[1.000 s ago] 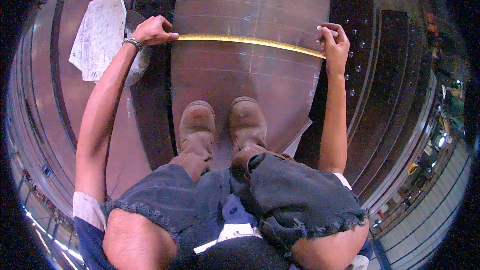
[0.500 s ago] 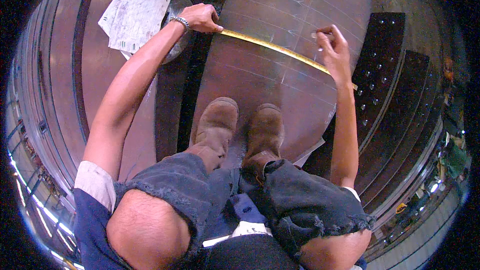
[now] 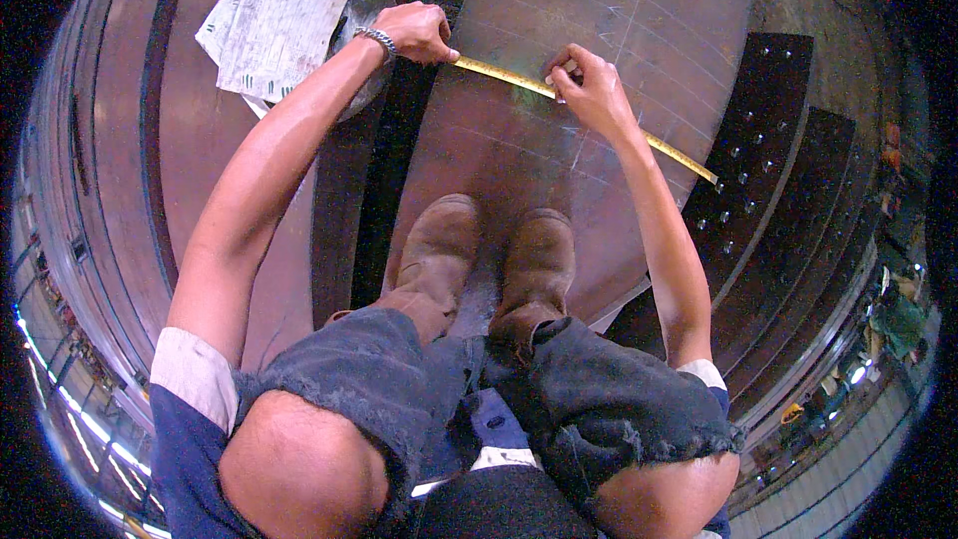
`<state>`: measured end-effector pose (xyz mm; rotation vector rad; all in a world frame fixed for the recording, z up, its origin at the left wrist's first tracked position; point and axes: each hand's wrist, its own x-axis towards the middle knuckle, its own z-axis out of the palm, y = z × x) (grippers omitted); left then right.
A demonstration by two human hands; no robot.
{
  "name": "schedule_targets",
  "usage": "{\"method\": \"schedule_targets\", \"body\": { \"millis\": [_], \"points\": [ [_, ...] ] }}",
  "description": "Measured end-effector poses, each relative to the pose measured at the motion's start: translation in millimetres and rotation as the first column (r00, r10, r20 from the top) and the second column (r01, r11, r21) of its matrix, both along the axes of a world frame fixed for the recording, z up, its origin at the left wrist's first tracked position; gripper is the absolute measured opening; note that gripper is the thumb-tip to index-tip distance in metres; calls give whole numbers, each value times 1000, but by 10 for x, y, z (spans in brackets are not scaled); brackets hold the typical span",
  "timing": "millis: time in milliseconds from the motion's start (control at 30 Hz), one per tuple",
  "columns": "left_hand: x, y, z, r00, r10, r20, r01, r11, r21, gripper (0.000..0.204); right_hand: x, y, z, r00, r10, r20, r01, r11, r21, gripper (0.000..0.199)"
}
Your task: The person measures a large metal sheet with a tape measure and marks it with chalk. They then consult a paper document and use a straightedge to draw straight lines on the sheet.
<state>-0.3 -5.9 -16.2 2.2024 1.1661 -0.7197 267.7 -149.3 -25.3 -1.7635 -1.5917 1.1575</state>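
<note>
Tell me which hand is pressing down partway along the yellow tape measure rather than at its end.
The right hand; it pinches mid-tape, while the left hand holds the end at the plate's edge.

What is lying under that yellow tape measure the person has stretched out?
The yellow tape measure lies across a brown steel plate marked with pale lines. The left hand pins one end, and the right hand covers a stretch mid-way, hiding the plate beneath.
</note>
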Motion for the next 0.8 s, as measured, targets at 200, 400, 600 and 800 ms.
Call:
{"method": "schedule_targets", "body": {
  "millis": [200,400,600,800],
  "points": [
    [-60,-9,-22,999,-6,34,4,999,43,60,71,126,75,998,-66,-21,62,987,-151,20],
    [-26,-11,-19,999,-14,48,12,999,34,58,158,134,-33,999,1,-43,-9,981,-195,20],
    [-60,-8,-37,998,-5,59,3,999,39,59,76,115,-61,999,25,-48,-33,984,-172,20],
    [-55,-6,-39,997,-8,83,3,998,60,61,78,117,-66,998,46,35,-42,992,-120,20]
  ]
}}
